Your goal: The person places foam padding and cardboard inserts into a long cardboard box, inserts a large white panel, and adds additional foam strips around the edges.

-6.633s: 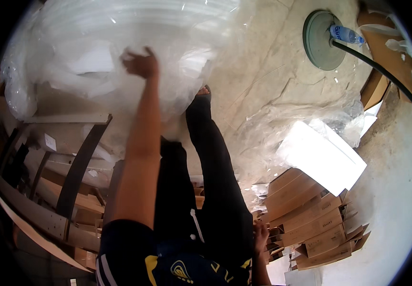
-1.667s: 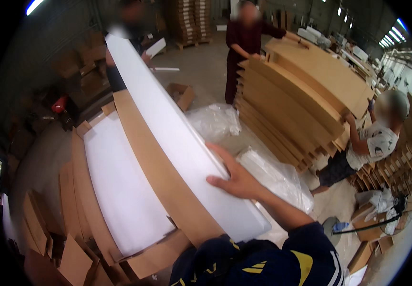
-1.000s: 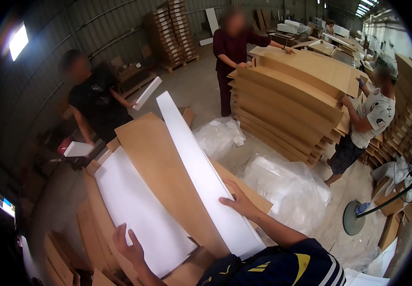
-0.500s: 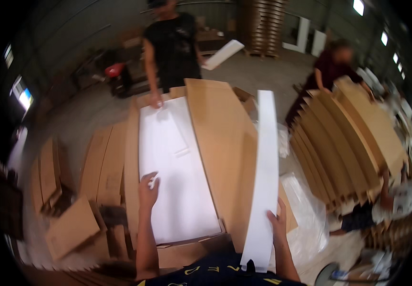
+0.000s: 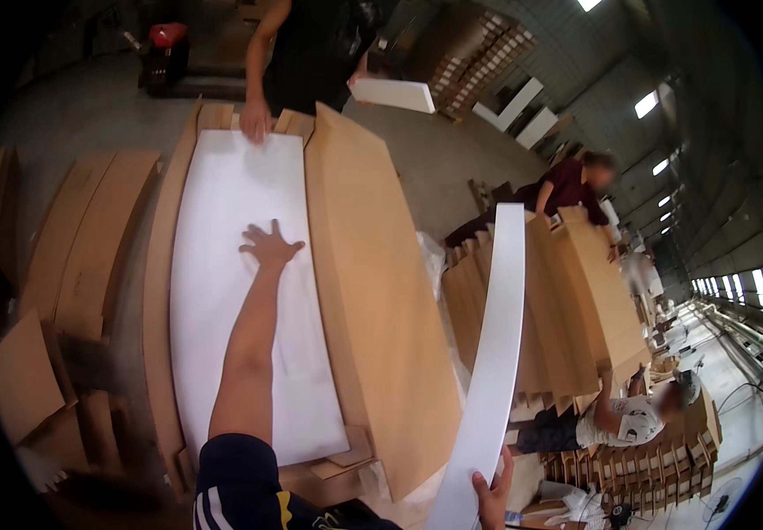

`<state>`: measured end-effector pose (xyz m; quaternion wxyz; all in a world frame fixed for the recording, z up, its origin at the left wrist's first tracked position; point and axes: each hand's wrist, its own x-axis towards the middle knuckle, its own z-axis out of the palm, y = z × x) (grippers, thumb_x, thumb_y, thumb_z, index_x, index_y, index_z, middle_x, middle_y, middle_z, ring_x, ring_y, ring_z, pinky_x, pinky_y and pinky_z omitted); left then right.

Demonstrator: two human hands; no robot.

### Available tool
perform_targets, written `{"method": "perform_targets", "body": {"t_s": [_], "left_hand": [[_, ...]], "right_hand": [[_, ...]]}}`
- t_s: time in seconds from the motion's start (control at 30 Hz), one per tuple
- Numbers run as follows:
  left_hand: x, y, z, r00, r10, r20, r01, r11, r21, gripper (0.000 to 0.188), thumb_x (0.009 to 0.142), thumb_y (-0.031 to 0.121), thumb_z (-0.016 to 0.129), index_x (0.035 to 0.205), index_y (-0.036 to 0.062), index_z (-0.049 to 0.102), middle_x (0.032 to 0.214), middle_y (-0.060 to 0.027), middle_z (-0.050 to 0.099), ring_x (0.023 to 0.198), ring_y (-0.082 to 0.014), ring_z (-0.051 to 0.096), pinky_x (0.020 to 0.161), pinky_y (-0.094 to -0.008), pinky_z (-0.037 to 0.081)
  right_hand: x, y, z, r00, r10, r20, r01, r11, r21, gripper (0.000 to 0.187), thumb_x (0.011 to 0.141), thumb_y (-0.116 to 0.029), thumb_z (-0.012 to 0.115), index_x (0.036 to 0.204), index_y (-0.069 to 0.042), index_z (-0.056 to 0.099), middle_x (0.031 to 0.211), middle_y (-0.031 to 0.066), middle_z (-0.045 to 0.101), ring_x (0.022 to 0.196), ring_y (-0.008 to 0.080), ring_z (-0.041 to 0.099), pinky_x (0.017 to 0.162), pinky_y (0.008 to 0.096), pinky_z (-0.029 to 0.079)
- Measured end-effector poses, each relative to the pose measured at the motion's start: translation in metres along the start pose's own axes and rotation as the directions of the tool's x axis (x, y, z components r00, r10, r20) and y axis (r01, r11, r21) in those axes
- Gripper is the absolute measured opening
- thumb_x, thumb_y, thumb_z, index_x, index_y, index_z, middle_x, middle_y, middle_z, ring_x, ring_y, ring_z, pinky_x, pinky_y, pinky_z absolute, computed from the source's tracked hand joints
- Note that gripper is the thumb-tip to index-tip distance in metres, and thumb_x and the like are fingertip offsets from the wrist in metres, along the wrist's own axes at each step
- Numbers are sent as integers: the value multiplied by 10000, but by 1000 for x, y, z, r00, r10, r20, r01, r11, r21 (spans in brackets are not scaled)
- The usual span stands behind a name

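My left hand (image 5: 271, 245) is stretched forward with its fingers spread, over the white sheet-like surface (image 5: 222, 291) inside a long open cardboard carton (image 5: 159, 283). Its palm seems to rest on that surface. At the lower right, my right hand (image 5: 494, 495) grips the edge of a long narrow white board (image 5: 496, 353), tilted upward and away from me beside the carton. The carton's wide flap (image 5: 381, 309) stands folded out between the two. A co-worker's hand (image 5: 256, 124) touches the far end of the white surface.
Across the carton, the co-worker in black (image 5: 320, 53) holds another white board (image 5: 395, 94). Folded cartons (image 5: 90, 238) stand at the left. On the right, a person in dark red (image 5: 567, 190) leans over stacked cardboard (image 5: 523, 309), and a person in a white shirt (image 5: 629, 420) is nearer.
My left hand has reached farther forward over the white surface, its fingers now spread. The view has turned to the right. My right hand still keeps the white board.
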<state>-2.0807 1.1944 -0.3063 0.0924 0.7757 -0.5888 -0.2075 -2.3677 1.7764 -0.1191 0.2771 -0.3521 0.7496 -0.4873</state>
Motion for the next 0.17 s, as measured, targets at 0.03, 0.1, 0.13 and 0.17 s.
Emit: {"method": "perform_targets", "body": {"t_s": [0.03, 0.1, 0.13, 0.17], "left_hand": [[6, -13, 19, 995, 52, -79, -52, 999, 11, 973, 774, 689, 704, 1555, 201, 388, 1610, -371, 190, 1492, -544, 182, 1024, -833, 193], [3, -36, 30, 991, 100, -84, -103, 994, -23, 884, 761, 598, 760, 1489, 199, 456, 1612, -355, 207, 1502, -493, 214, 1079, -774, 230], [-5, -42, 26, 986, 166, -29, -168, 984, -52, 851, 761, 562, 777, 1467, 196, 475, 1616, -347, 207, 1506, -471, 227, 1103, -745, 246], [-19, -44, 12, 976, 215, 41, -209, 970, -125, 851, 774, 519, 778, 1489, 191, 453, 1632, -316, 200, 1506, -444, 249, 1127, -703, 279]], "right_hand": [[-3, 2, 4, 1000, 27, 0, -27, 999, -22, 860, 916, -116, 695, 1599, -107, 174, 1336, 217, 588, 1184, 297, 611, 1003, 412, 494], [0, -10, 21, 995, 49, 92, -49, 999, -1, 847, 923, -91, 688, 1594, -104, 172, 1277, 247, 624, 1108, 313, 670, 938, 411, 548], [-4, -9, 28, 992, 59, 108, -62, 998, 23, 844, 930, -65, 683, 1593, -103, 163, 1240, 263, 643, 1063, 323, 700, 909, 410, 570], [-10, -11, 36, 986, 98, 132, -112, 988, 103, 837, 934, -103, 697, 1592, -110, 179, 1273, 280, 629, 1119, 344, 685, 937, 442, 571]]}}
